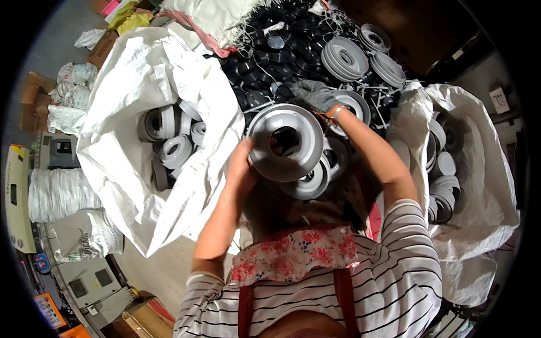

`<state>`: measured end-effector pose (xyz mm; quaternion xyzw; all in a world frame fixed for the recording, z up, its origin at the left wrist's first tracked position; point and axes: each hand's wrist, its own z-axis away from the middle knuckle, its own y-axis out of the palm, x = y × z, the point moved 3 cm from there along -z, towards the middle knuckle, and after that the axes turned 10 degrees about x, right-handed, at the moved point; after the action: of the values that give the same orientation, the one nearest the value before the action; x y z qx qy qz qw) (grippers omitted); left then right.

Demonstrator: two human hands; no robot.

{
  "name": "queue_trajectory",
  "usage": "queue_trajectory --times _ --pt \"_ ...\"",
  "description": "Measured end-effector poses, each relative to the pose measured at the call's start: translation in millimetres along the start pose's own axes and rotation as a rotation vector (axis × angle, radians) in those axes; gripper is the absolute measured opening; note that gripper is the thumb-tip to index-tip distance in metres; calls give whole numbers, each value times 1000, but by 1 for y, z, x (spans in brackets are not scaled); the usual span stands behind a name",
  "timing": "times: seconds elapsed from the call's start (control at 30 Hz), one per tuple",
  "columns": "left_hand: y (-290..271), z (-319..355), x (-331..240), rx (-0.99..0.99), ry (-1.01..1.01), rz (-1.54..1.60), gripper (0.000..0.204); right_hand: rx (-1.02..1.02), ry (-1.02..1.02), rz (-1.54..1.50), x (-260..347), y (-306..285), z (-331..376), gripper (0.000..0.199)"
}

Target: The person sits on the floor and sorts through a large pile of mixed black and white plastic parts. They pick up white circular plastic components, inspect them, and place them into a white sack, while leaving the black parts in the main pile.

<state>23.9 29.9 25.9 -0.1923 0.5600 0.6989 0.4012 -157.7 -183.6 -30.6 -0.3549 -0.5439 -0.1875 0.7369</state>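
My bare left hand [242, 164] grips the left rim of a grey flanged plastic ring [262, 160] with a round hole in its middle. My right hand [315, 96] wears a grey glove and is closed, its fingers curled down at the edge of a heap of black plastic caps [282, 59], just beyond the ring. What those fingers hold is hidden. Beside the right wrist lies another grey ring [358, 104]. Below the held ring, closer to my body, sit a further grey ring [313, 183] and a darker part.
An open white woven sack [217, 112] on the left contains several grey rings [176, 151]. Another sack [490, 186] at the right holds similar rings [445, 163]. Stacked grey rings [345, 59] rest on the heap's far right. Machine housings [93, 287] and cardboard boxes [36, 101] stand farther left.
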Motion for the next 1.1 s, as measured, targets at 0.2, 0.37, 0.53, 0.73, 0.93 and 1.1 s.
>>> queue_trajectory --times 0.2,0.37,0.53,0.73,0.93,1.1 --pt "2 19 -11 -252 275 -239 40 -162 505 625 -36 35 -80 59" --pt "4 17 -14 -275 284 -154 40 -129 281 458 -31 53 -63 63" --pt "18 5 -9 -243 231 -120 35 -242 -331 534 49 57 36 60" --pt "29 10 9 -59 287 -319 38 186 -632 775 109 77 100 34" --pt "31 30 15 -4 239 -197 53 -142 -528 591 105 81 117 72" --pt "31 43 12 -6 164 -151 57 149 -432 734 130 81 135 62"
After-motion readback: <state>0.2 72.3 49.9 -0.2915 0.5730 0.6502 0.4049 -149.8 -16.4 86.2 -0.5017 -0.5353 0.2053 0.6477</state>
